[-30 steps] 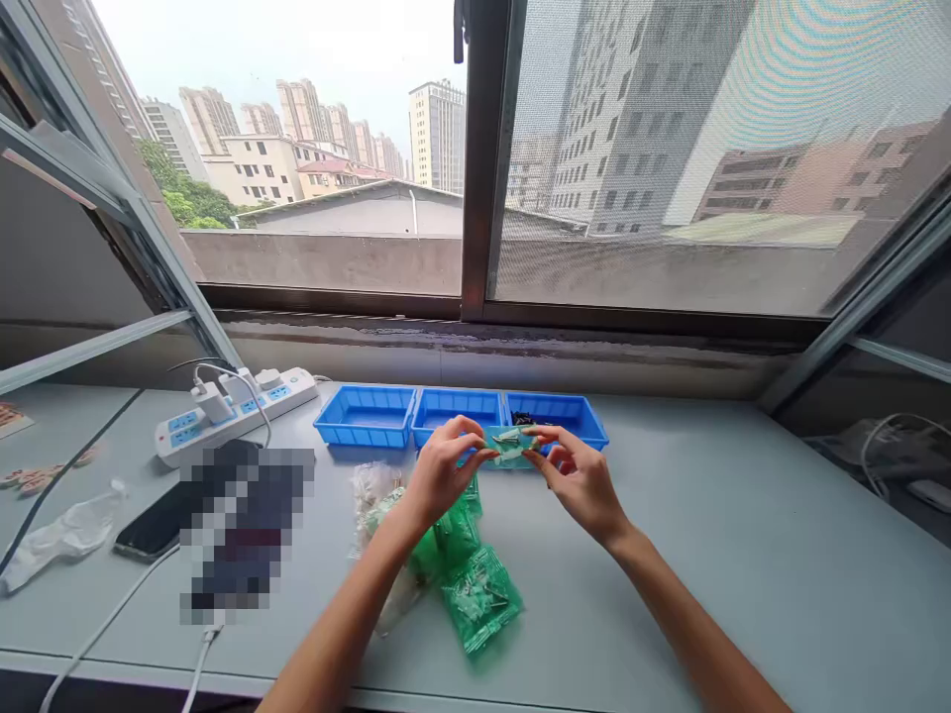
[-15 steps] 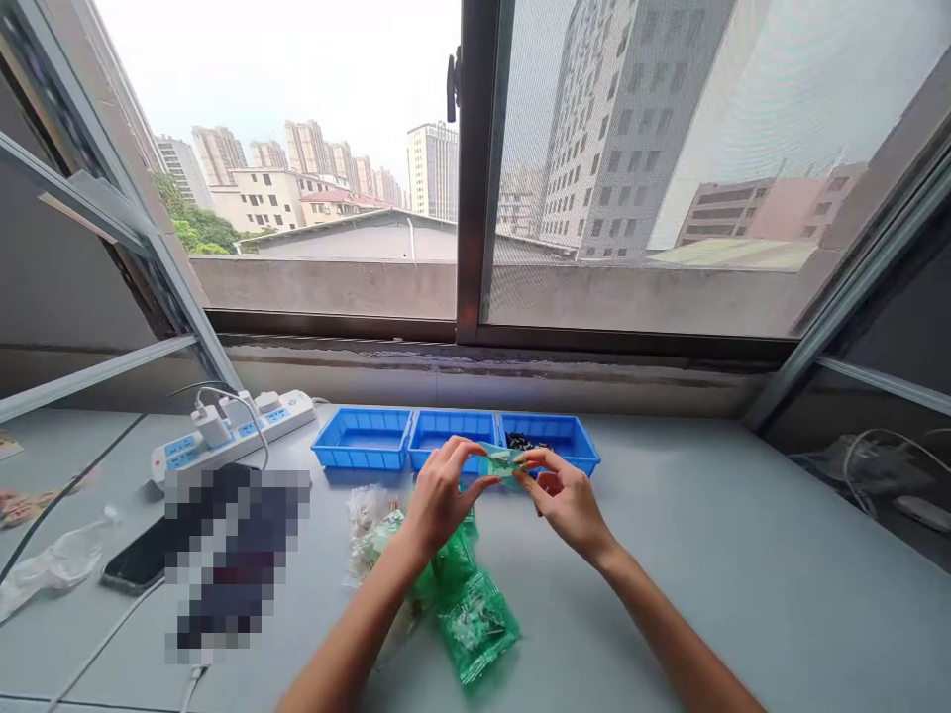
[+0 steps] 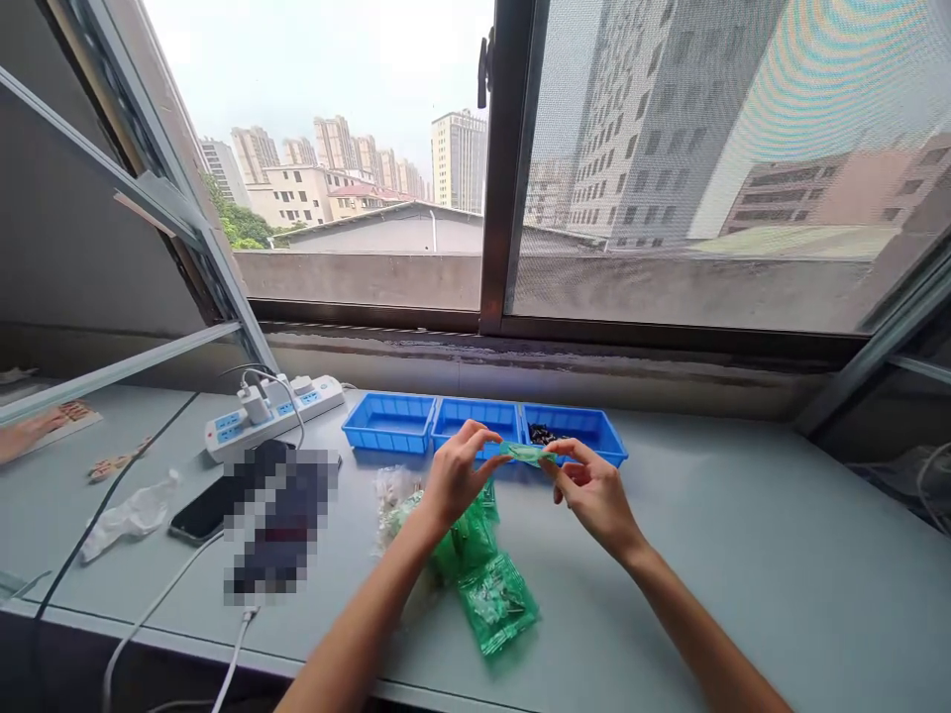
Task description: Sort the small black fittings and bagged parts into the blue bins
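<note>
A small green plastic packet (image 3: pixel 524 454) is stretched level between my two hands, in front of the blue bins. My left hand (image 3: pixel 462 475) pinches its left end between thumb and fingers. At the other end, my right hand (image 3: pixel 594 490) grips it the same way, its remaining fingers curled. Below my hands lie several green plastic packets with small parts inside, the nearest packet (image 3: pixel 499 602) lying flat. A clear bag (image 3: pixel 392 500) of small pale parts sits to their left, partly behind my left forearm. What the held packet contains is too small to make out.
Three blue bins stand in a row at the back: left bin (image 3: pixel 387 424), middle bin (image 3: pixel 475 416), right bin (image 3: pixel 613 441) with black parts. Leftward are a power strip (image 3: pixel 319 399), phone (image 3: pixel 215 505), cables and crumpled plastic (image 3: pixel 134 517). Another person's hand (image 3: pixel 34 434) shows at far left.
My view has turned left and slightly tilted, so the table appears shifted right. The packet in my hands has turned nearly edge-on. Another person's hand has come into view at the left.
</note>
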`<move>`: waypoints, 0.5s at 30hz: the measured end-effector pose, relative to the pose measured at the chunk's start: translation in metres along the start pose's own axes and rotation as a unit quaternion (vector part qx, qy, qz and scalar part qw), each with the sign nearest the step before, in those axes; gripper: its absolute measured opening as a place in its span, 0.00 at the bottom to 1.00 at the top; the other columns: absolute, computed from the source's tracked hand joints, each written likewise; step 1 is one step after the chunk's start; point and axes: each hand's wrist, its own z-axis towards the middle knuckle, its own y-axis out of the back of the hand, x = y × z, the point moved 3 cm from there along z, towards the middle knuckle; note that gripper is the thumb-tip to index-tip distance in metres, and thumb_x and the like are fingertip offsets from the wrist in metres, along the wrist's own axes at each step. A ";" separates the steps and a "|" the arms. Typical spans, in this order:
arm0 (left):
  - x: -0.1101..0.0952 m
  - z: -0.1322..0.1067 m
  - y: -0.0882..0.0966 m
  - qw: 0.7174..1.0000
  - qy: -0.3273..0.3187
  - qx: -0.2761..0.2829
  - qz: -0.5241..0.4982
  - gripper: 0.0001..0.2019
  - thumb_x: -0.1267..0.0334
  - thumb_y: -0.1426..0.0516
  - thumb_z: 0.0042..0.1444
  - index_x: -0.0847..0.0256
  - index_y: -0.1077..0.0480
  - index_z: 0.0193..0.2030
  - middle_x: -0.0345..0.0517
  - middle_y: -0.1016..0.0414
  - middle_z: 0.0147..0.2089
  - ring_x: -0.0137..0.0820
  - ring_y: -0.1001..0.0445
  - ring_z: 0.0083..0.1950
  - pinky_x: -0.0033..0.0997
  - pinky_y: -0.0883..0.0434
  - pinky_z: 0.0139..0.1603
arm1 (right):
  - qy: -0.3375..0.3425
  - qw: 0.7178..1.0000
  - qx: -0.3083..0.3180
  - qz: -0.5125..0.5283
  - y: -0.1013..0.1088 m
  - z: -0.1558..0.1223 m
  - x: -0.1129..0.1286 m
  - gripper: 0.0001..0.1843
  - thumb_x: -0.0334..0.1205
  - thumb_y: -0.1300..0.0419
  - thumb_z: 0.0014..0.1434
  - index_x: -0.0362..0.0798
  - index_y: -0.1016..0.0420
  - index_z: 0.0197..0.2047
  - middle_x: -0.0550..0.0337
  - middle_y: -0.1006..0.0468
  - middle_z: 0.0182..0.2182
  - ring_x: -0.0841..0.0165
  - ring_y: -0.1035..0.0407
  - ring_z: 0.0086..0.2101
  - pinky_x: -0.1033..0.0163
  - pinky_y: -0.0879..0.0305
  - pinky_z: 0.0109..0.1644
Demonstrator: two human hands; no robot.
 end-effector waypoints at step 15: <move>-0.009 0.001 -0.002 0.998 0.013 0.058 0.011 0.11 0.54 0.42 0.56 0.57 0.24 0.31 0.42 0.26 0.34 0.29 0.27 0.34 0.28 0.31 0.35 | -0.102 0.988 -0.041 0.113 0.001 0.007 -0.007 0.34 0.64 0.35 0.38 0.44 0.27 0.39 0.55 0.23 0.28 0.76 0.40 0.13 0.68 0.46 0.14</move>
